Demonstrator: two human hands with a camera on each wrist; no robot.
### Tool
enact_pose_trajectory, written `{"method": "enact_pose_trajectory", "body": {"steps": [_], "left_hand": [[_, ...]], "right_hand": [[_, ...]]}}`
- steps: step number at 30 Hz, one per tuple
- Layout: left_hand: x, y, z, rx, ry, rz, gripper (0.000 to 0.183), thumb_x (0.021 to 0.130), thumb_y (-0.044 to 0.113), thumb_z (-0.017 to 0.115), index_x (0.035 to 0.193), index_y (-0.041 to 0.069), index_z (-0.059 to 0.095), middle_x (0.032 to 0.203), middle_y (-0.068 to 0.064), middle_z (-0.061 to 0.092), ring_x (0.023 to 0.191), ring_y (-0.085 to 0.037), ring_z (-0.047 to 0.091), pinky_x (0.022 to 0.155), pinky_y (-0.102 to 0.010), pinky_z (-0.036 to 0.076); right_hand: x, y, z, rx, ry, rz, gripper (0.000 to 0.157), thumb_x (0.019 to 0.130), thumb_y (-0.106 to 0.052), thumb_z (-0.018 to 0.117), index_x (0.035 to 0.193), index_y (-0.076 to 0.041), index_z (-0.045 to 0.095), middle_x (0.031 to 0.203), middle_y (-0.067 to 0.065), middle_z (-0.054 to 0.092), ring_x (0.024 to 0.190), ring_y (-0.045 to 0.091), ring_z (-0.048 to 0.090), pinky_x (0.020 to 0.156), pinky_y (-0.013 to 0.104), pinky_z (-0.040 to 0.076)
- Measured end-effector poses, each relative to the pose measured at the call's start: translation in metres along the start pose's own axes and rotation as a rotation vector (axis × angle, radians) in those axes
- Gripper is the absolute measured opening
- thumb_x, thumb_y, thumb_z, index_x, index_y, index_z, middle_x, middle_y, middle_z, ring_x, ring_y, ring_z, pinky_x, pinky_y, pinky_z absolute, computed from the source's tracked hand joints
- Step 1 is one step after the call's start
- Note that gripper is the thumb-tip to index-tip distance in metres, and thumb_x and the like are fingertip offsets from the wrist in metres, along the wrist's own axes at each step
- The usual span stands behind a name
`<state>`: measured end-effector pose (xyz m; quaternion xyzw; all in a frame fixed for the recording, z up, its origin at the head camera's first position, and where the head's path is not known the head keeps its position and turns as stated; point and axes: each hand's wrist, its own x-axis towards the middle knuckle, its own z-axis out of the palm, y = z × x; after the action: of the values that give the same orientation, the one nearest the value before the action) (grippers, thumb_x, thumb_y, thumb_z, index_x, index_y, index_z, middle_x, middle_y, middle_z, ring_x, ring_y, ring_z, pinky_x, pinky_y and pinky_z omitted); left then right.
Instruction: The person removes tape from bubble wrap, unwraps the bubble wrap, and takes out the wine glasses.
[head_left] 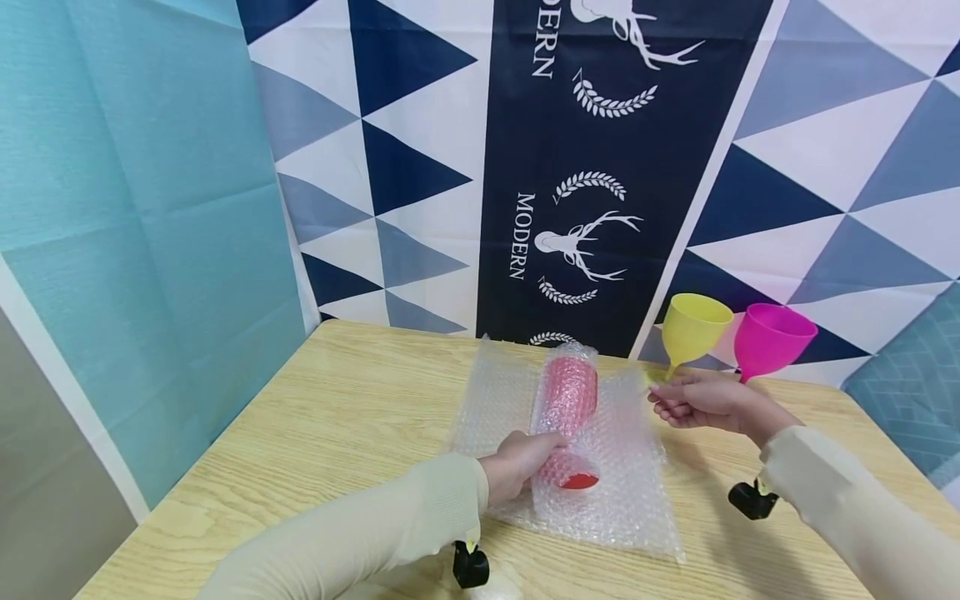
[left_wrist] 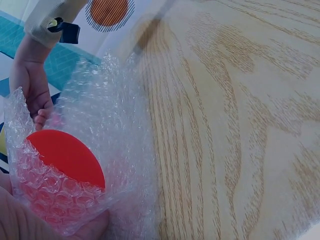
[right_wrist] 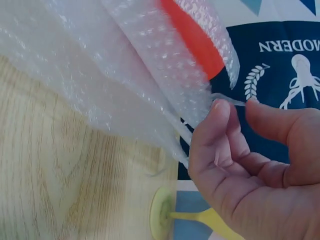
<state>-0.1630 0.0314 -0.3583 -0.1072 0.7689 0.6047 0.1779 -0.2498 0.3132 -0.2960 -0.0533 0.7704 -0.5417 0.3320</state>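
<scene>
A red goblet (head_left: 566, 396) lies on its side, rolled in clear bubble wrap (head_left: 630, 500) on the table. Its round red foot (left_wrist: 70, 155) shows past the wrap in the left wrist view. My left hand (head_left: 525, 458) grips the wrapped goblet around its narrow part near the foot. At the far right edge of the sheet is my right hand (head_left: 708, 404), fingers curled. In the right wrist view its thumb and forefinger pinch a thin clear edge that looks like bubble wrap.
Behind my right hand stand a yellow goblet (head_left: 693, 329) and a magenta goblet (head_left: 772, 342). The wooden table (head_left: 337, 400) meets a patterned cloth (head_left: 420, 167) at the back. A teal cloth (head_left: 150, 250) hangs on the left.
</scene>
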Motion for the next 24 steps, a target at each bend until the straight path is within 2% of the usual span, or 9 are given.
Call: {"method": "enact_pose_trajectory", "body": {"steps": [5,9,12,14,19,24], "left_hand": [[0.001,-0.001,0.0,-0.007,0.003,0.001,0.056,0.08,0.036,0.066,0.118,-0.002,0.054,0.099,-0.006,0.059,0.088,-0.017,0.057,0.083,-0.034,0.051],[0.0,0.0,0.0,-0.008,0.002,0.001,0.055,0.08,0.037,0.066,0.117,-0.002,0.055,0.099,-0.005,0.059,0.089,-0.017,0.057,0.084,-0.035,0.051],[0.001,0.0,0.0,-0.002,0.002,0.0,0.056,0.08,0.037,0.067,0.118,-0.002,0.055,0.101,-0.006,0.06,0.09,-0.017,0.057,0.086,-0.036,0.05],[0.0,0.0,-0.001,-0.001,0.0,-0.009,0.057,0.079,0.038,0.067,0.118,-0.001,0.055,0.102,-0.006,0.06,0.091,-0.017,0.057,0.087,-0.035,0.049],[0.0,0.0,-0.001,0.006,0.001,-0.012,0.057,0.078,0.039,0.068,0.116,-0.001,0.055,0.101,-0.006,0.059,0.091,-0.016,0.056,0.086,-0.033,0.049],[0.002,-0.001,0.0,0.002,0.01,-0.006,0.051,0.077,0.037,0.068,0.111,-0.001,0.058,0.097,-0.005,0.06,0.088,-0.016,0.057,0.082,-0.032,0.05]], "right_hand": [[-0.001,-0.002,0.006,-0.022,-0.056,-0.041,0.027,0.101,-0.027,0.046,0.097,-0.01,0.066,0.083,-0.006,0.069,0.077,0.003,0.066,0.079,0.023,0.057],[-0.003,-0.005,0.015,-0.114,-0.044,-0.063,0.033,0.1,-0.026,0.049,0.107,0.003,0.064,0.087,-0.002,0.071,0.08,0.008,0.068,0.08,0.025,0.057],[-0.004,-0.006,0.027,-0.234,0.003,-0.085,0.043,0.097,-0.025,0.056,0.119,0.012,0.057,0.094,0.003,0.071,0.086,0.013,0.068,0.081,0.027,0.057],[-0.005,-0.006,0.037,-0.323,0.038,-0.103,0.047,0.094,-0.023,0.061,0.122,0.014,0.053,0.098,0.007,0.069,0.088,0.016,0.066,0.081,0.028,0.057],[-0.005,-0.004,0.061,-0.598,0.129,-0.184,0.037,0.087,-0.019,0.069,0.111,0.007,0.061,0.095,0.01,0.068,0.084,0.016,0.062,0.076,0.029,0.056],[-0.003,0.004,0.079,-0.834,0.192,-0.294,0.028,0.081,-0.021,0.075,0.1,-0.002,0.066,0.088,0.001,0.068,0.08,0.01,0.058,0.07,0.021,0.051]]}}
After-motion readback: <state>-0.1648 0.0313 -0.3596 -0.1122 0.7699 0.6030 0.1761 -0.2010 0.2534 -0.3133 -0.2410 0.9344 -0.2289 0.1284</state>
